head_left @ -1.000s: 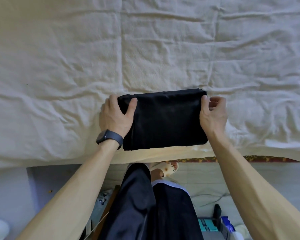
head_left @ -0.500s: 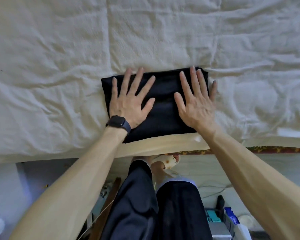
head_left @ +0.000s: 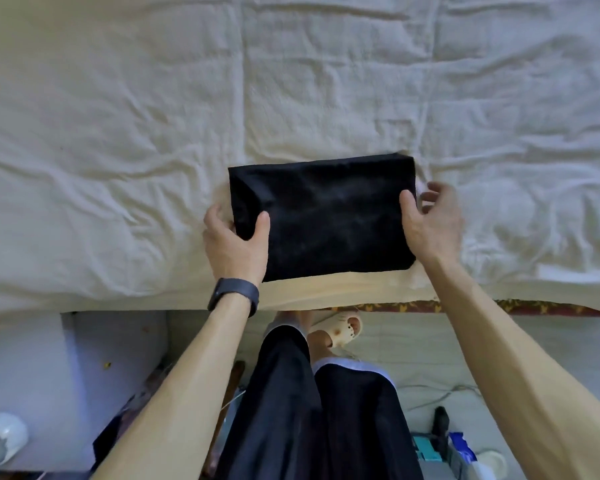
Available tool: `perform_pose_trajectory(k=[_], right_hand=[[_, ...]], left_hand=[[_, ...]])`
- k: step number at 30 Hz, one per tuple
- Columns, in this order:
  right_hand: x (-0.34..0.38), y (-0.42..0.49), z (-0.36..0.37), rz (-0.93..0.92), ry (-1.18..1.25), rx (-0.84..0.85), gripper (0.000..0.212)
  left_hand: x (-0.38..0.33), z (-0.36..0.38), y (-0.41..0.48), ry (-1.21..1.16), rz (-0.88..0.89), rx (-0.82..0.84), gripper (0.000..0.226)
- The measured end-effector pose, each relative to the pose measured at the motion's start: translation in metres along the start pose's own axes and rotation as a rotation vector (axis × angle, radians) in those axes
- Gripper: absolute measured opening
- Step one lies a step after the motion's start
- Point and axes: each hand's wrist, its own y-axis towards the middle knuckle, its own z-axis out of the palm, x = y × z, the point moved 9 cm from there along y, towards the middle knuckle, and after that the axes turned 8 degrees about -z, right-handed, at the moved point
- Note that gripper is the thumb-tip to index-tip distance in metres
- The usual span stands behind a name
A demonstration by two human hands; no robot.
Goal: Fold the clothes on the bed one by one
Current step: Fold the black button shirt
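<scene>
**Spotter:** Your left fingers curl round the left edge of the folded black garment. The thumb lies flat on top, so your left hand pinches the cloth between them. A smooth dark band wraps that wrist.

**Operator:** And the garment itself?

**Spotter:** It is a neat, flat rectangle of matte black fabric, with faint pale creases across its top. It lies on the bed's crumpled cream sheet, close to the near edge, straight in front of you and between your two hands.

**Operator:** What about my other side?

**Spotter:** Your right hand rests its thumb on the cloth at the right edge. Its fingers curl just beyond that edge, above the wrinkled sheet. I cannot tell whether they clamp the fabric.

**Operator:** And lower down?

**Spotter:** Below the mattress edge you have loose black trousers and a pale, rounded slipper on the floor.
</scene>
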Motion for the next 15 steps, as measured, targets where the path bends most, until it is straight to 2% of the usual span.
perform_pose_trajectory(k=[2, 3, 6, 10, 12, 15], right_hand=[[-0.005, 0.006, 0.002, 0.139, 0.257, 0.113, 0.060], [-0.004, 0.010, 0.006, 0.165, 0.334, 0.183, 0.061], [-0.005, 0.026, 0.017, 0.174, 0.406, 0.318, 0.055], [-0.003, 0.039, 0.023, 0.150, 0.421, 0.367, 0.037], [-0.003, 0.039, 0.025, 0.146, 0.448, 0.378, 0.033], [-0.004, 0.031, 0.026, 0.155, 0.499, 0.348, 0.025]], left_hand=[[0.018, 0.012, -0.003, -0.121, -0.220, 0.158, 0.062], [0.022, 0.015, 0.000, -0.111, -0.251, 0.205, 0.059], [0.018, 0.012, 0.016, -0.168, -0.253, 0.273, 0.053], [-0.001, 0.016, 0.028, -0.200, -0.170, 0.447, 0.018], [-0.005, 0.020, 0.030, -0.183, -0.158, 0.491, 0.022], [-0.006, 0.020, 0.033, -0.187, -0.170, 0.422, 0.020]])
